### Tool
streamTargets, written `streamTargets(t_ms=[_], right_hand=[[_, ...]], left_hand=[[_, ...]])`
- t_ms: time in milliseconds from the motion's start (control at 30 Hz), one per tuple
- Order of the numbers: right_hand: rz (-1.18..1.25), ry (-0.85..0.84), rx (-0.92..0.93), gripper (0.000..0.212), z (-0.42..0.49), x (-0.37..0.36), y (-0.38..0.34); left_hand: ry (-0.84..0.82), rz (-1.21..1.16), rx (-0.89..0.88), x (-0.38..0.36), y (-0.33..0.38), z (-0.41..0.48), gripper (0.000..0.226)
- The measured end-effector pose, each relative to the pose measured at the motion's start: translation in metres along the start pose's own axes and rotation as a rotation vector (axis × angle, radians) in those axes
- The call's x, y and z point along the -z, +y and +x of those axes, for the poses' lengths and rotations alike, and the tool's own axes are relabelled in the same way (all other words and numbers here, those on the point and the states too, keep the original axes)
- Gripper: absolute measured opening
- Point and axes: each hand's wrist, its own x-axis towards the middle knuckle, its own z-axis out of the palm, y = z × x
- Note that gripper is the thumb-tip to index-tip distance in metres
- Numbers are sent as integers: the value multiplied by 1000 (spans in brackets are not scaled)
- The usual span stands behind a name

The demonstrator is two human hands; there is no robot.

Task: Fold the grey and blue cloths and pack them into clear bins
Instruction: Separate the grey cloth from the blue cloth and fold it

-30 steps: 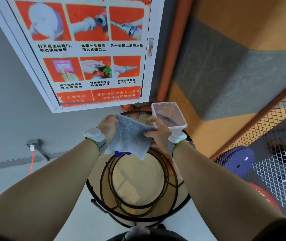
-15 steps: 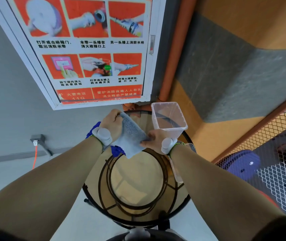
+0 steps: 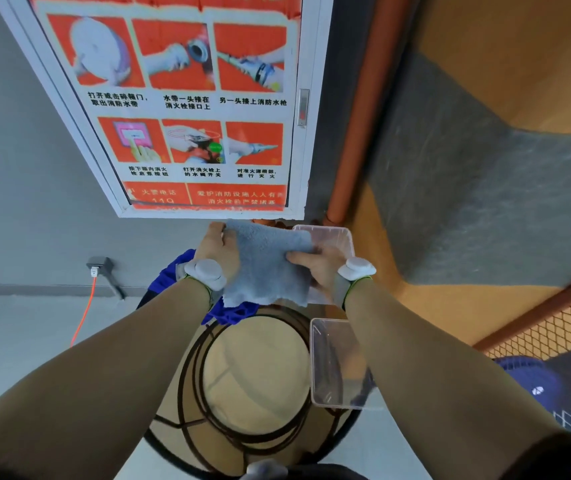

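Both hands, left hand (image 3: 215,249) and right hand (image 3: 318,268), pinch the grey cloth (image 3: 266,268) with fingers clamped; the blue cloth (image 3: 230,313) seemingly lies beneath, beside clear bins (image 3: 337,362).

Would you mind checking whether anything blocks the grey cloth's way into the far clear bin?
Nothing visible does. Both hands, left hand and right hand, hold the grey cloth beside the far clear bin, whose open top looks empty.

Two clear bins: a far bin (image 3: 337,237) and a near bin (image 3: 337,365). One grey cloth (image 3: 266,268) and one blue cloth (image 3: 230,313). Two hands: the left hand (image 3: 218,251) and the right hand (image 3: 318,268).
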Motion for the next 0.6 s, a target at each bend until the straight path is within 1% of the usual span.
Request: streamTargets(t_ms=[33, 67, 133, 167, 200, 267, 300, 333, 400, 467, 533, 600], right_hand=[[57, -55, -28, 41, 0, 5, -4], [81, -91, -56, 37, 1, 8, -7], [112, -124, -92, 38, 5, 16, -14], [137, -110, -77, 38, 7, 15, -14], [119, -96, -24, 32, 10, 17, -13], [-109, -59, 133, 18, 13, 26, -12], [-237, -54, 190, 18, 14, 31, -11], [-322, -62, 229, 24, 15, 31, -10], [-484, -36, 317, 35, 20, 36, -10], [-656, 72, 405, 31, 24, 40, -12], [-667, 122, 444, 21, 22, 40, -13], [-689, 169, 507, 18, 22, 40, -15]], left_hand=[[1, -34, 80, -3, 2, 2, 19], [-11, -98, 196, -6, 5, 3, 23], [-71, -296, 433, -12, 15, -3, 31], [-108, -357, 491, -14, 17, -6, 31], [-119, -356, 488, -18, 19, -9, 28], [-88, -236, 369, -29, 24, -13, 20], [-49, -157, 283, -32, 27, -15, 16], [-15, -78, 201, -32, 28, -16, 13], [37, 65, 67, -37, 32, -19, 20], [80, 143, 31, -41, 41, -23, 30], [115, 172, 41, -44, 47, -27, 32], [94, 174, 39, -49, 52, -27, 29]])
